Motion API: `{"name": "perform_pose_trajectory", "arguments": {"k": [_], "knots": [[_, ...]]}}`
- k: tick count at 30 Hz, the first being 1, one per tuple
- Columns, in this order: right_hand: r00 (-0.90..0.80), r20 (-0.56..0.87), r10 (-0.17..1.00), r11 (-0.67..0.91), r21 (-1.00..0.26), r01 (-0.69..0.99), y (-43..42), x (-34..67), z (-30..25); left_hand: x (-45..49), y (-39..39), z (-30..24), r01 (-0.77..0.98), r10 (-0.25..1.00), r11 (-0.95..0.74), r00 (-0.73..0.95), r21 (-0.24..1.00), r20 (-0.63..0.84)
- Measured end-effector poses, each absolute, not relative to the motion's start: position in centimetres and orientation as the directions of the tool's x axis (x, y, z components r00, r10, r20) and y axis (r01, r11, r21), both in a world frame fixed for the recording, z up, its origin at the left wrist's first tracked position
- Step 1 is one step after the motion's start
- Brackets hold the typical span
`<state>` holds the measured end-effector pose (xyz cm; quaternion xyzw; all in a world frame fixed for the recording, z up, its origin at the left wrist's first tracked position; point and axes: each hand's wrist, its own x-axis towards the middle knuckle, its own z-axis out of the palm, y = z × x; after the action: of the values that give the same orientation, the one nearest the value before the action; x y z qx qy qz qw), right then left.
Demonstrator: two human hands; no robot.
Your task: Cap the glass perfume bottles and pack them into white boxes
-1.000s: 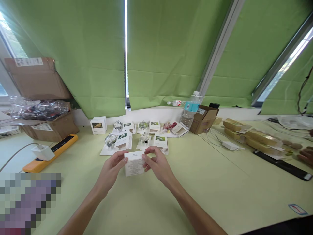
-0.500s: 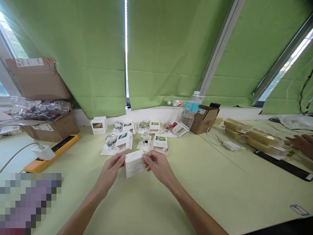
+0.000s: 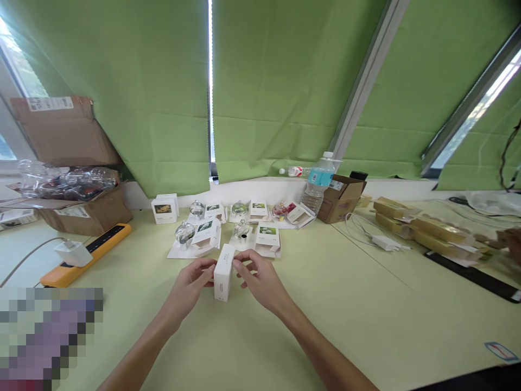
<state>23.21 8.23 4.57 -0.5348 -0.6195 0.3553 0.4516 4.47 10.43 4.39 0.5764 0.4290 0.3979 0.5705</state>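
A small white carton (image 3: 223,276) with printed text stands upright between my hands, one narrow side toward me. My left hand (image 3: 188,292) pinches it from the left, fingers partly behind it. From the right, the thumb and fingertips of my right hand (image 3: 262,278) hold its edge near the top. Just behind, a clear ornate glass bottle (image 3: 184,232) lies beside a carton with a green picture (image 3: 204,233). Another glass bottle (image 3: 241,231) sits near an open carton (image 3: 267,237). Further back are more such bottles and cartons, including one with pinkish-red contents (image 3: 280,210).
White boxes (image 3: 164,209) stand at the back left, near an orange power strip (image 3: 106,243) and a cardboard box of clear plastic items (image 3: 95,212). A water bottle (image 3: 318,182), a brown carton (image 3: 341,200) and a charger (image 3: 386,243) are to the right. Another person's hand (image 3: 509,241) shows by yellowish boxes (image 3: 442,229).
The white carton has been turned, so a narrow side faces me instead of the broad printed face. The other person's hand at the far right has shifted.
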Motion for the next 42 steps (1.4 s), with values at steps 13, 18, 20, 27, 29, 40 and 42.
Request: {"name": "perform_pose_trajectory", "arguments": {"k": [13, 18, 20, 27, 29, 40, 42], "knots": [[-0.129, 0.217, 0.968, 0.251, -0.876, 0.412, 7.3, 22.6, 6.1, 4.7, 10.4, 3.6, 0.092, 0.933, -0.108, 0.352, 0.99, 0.069], [-0.145, 0.231, 0.962, 0.272, -0.854, 0.443, 7.3, 22.6, 6.1, 4.7, 10.6, 3.1, 0.132, 0.928, -0.165, 0.356, 0.977, 0.108], [-0.16, 0.24, 0.958, 0.287, -0.845, 0.451, 7.2, 22.7, 6.1, 4.7, 10.6, 3.0, 0.155, 0.921, -0.199, 0.367, 0.968, 0.131], [-0.196, 0.237, 0.952, 0.305, -0.817, 0.49, 7.3, 23.0, 5.9, 4.7, 10.5, 3.0, 0.179, 0.907, -0.25, 0.389, 0.952, 0.164], [-0.189, 0.236, 0.953, 0.3, -0.811, 0.502, 7.4, 23.1, 5.7, 4.6, 10.7, 2.8, 0.201, 0.909, -0.246, 0.387, 0.948, 0.154], [-0.192, 0.213, 0.958, 0.277, -0.858, 0.432, 7.9, 23.7, 4.8, 4.5, 10.8, 2.3, 0.094, 0.896, -0.246, 0.401, 0.965, 0.19], [-0.18, 0.202, 0.963, 0.265, -0.835, 0.482, 7.9, 23.8, 4.7, 4.5, 10.7, 2.4, 0.095, 0.896, -0.246, 0.403, 0.965, 0.189]]}}
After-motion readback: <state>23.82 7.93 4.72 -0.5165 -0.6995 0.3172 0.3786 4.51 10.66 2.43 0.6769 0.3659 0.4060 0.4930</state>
